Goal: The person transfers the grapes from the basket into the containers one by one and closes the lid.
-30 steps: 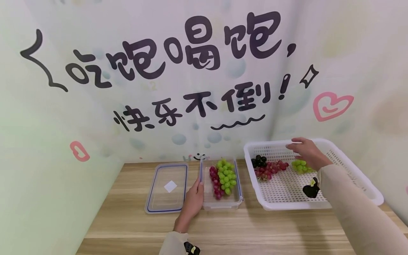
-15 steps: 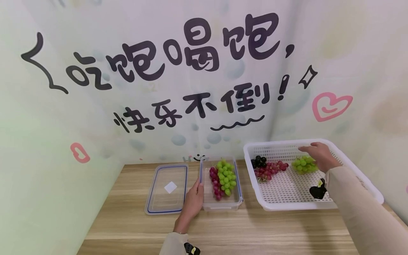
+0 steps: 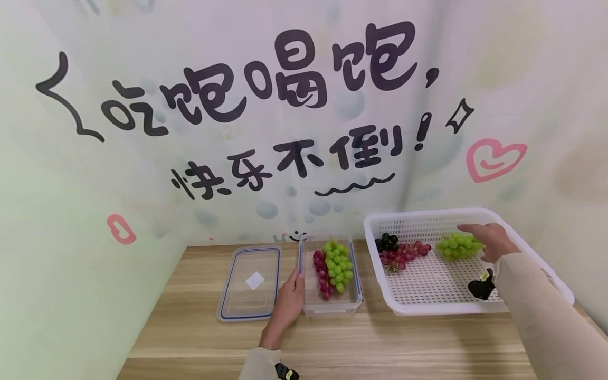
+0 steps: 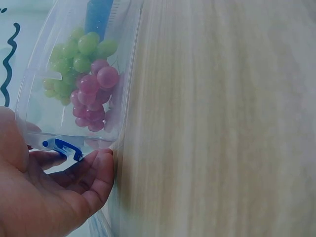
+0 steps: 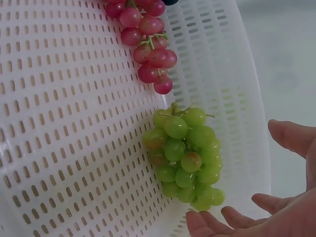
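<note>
In the head view, my left hand (image 3: 288, 301) holds the left side of a clear plastic food container (image 3: 330, 311). The left wrist view shows its fingers curled beside the container's blue clip (image 4: 64, 147). Inside the container lie a bunch of red grapes (image 4: 91, 94) and a bunch of green grapes (image 3: 339, 267). My right hand (image 3: 491, 241) is over the right part of a white plastic basket (image 3: 418, 287), fingers spread and holding nothing. Just beyond its fingertips, a second green bunch (image 5: 185, 158) rests against the basket's slotted wall, stem showing.
Red grapes (image 3: 404, 255) and dark grapes (image 3: 387, 242) lie at the basket's left end. The container's clear lid (image 3: 237, 295), with a blue seal and a white square label (image 3: 255, 281), lies left of my left hand on the wooden table (image 3: 342, 348). A printed backdrop stands behind.
My right hand has moved to the right and slightly down in the basket, uncovering more of the green grapes there. My left hand stays at the container.
</note>
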Motion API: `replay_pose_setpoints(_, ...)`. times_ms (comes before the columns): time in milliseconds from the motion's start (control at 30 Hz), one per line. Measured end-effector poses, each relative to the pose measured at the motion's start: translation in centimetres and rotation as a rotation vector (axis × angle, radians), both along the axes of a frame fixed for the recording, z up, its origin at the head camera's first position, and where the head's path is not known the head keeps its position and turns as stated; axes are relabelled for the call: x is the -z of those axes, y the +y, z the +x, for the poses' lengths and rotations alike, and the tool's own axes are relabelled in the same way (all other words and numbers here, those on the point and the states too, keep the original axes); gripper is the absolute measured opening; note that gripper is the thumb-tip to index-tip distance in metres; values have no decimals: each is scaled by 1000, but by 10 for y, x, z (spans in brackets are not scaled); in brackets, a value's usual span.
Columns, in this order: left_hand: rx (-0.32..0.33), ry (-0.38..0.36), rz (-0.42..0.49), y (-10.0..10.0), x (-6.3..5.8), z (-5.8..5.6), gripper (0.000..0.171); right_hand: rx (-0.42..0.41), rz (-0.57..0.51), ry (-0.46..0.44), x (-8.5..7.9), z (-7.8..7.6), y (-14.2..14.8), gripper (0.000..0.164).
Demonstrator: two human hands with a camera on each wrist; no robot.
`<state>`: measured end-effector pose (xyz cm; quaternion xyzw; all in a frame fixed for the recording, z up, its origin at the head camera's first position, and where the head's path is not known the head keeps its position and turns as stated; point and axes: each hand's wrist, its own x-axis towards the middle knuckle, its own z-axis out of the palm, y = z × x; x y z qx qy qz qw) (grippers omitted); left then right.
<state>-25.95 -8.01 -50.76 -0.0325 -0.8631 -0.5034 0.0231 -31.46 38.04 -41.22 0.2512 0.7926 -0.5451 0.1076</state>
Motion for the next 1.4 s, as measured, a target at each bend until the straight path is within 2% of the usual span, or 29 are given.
replay_pose_setpoints(167, 3, -6, 2, -2, -1, -1, 50, -20, -82, -33, 1, -4, 3, 111)
replay_pose_setpoints(400, -6, -30, 1, -2, 2, 2, 50, -122, -120, -47, 11, -7, 7, 113)
replay_pose_setpoints(533, -8, -28, 17, -1, 1, 3, 50, -130, -141, -35, 16, -9, 7, 106)
replay_pose_setpoints(700, -7, -7, 26, -1, 1, 2, 50, -147, -114, -44, 23, -14, 8, 103)
replay_pose_setpoints(867, 1, -4, 24, -1, 3, 0, 49, -109, -125, -56, 33, -20, 10, 103)
replay_pose_setpoints(1000, 8, -16, 18, -2, 4, 0, 49, -67, -155, -33, 39, -22, 8, 90)
replay_pose_setpoints(1067, 11, -17, 18, -2, 4, 0, 49, -51, -155, -27, 42, -24, 7, 77)
replay_pose_setpoints(1133, 11, -17, 12, -2, 4, 0, 50, 9, -161, -28, 45, -24, 6, 56)
replay_pose_setpoints(1233, 9, -13, 11, -2, 4, 0, 50, 19, -147, -32, 48, -25, 6, 42)
replay_pose_setpoints(1400, 11, -3, 3, -2, 3, 1, 51, 33, -157, -34, 47, -24, 4, 42)
